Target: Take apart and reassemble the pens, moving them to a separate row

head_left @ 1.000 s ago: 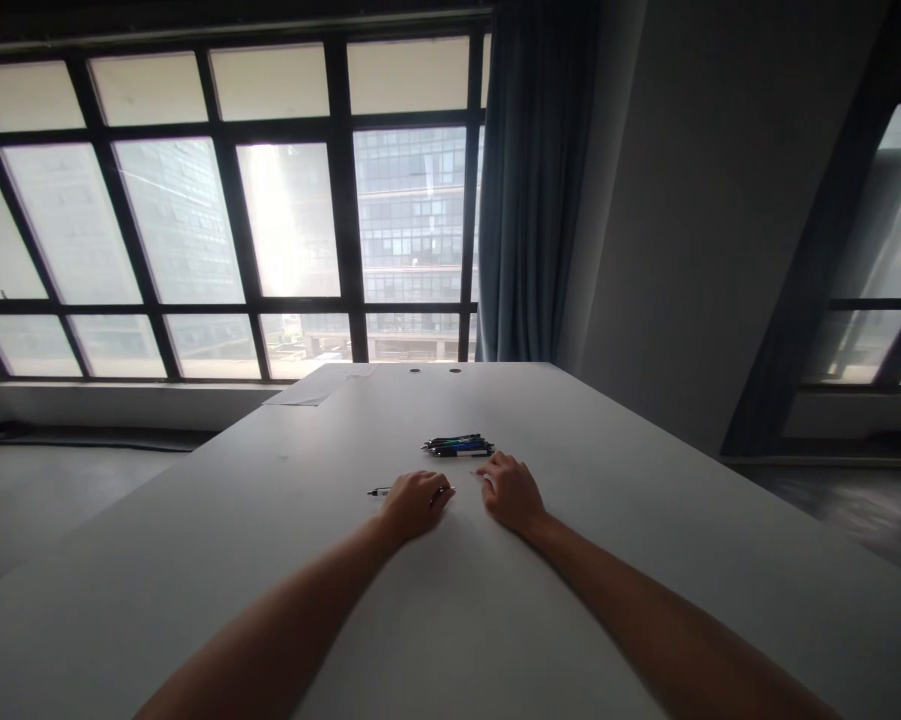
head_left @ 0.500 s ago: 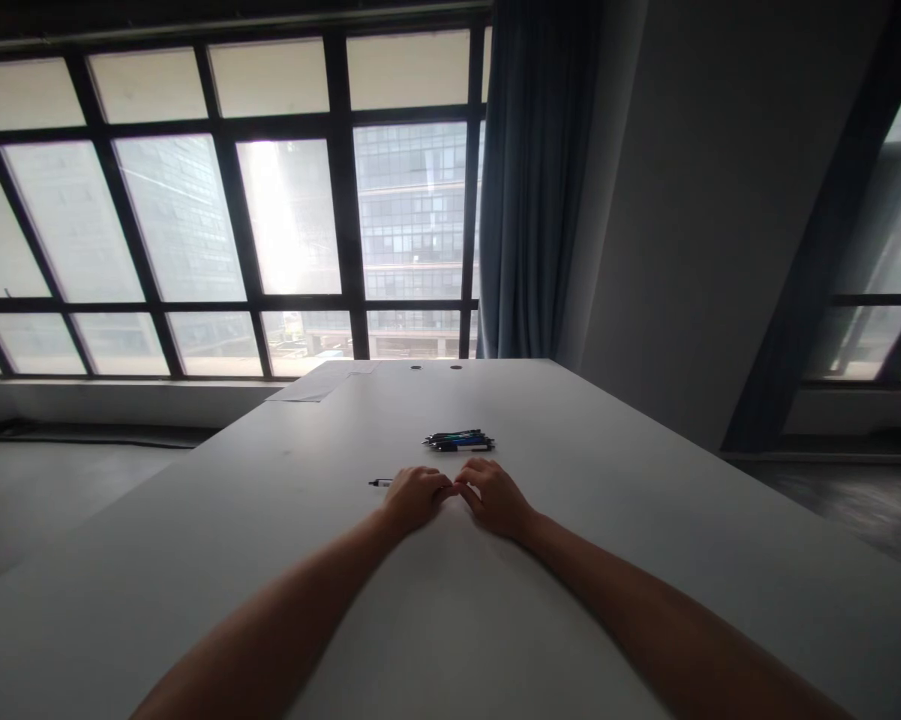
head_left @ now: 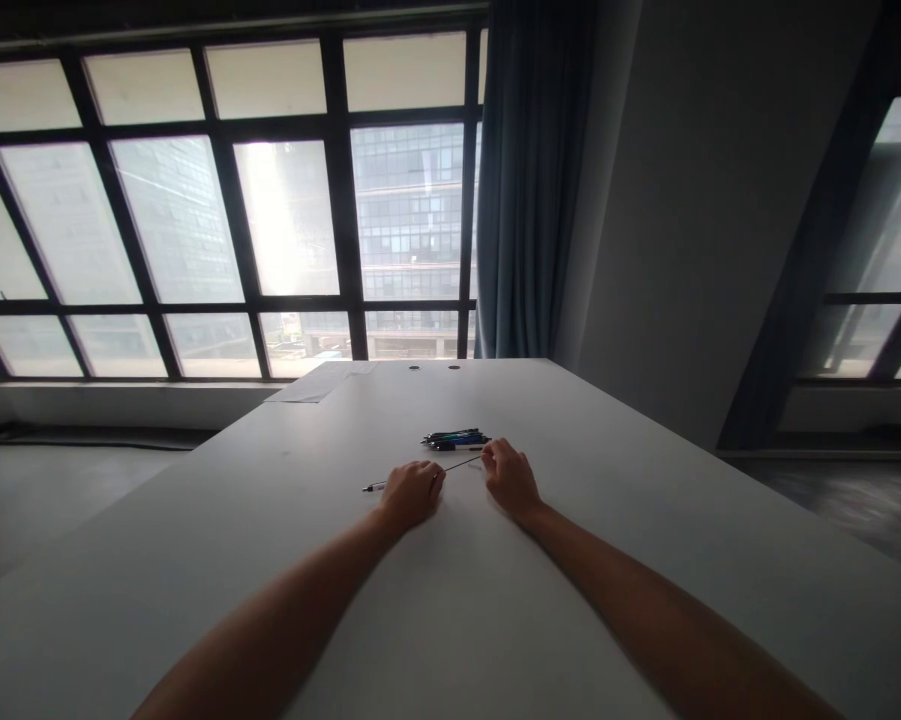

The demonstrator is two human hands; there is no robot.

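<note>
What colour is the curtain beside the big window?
Dark blue-grey, plain with no pattern. The curtain hangs in folds at the window's right edge, seen in the head view.

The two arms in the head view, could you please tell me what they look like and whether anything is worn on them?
Both forearms are bare up to the frame's lower edge: no sleeves, watch, bracelets or gloves show. The left hand and right hand show no rings, though they are small and dimly backlit by the window.

Pen (head_left: 379, 486) (disassembled), thin refill (head_left: 461, 465) out.
</note>
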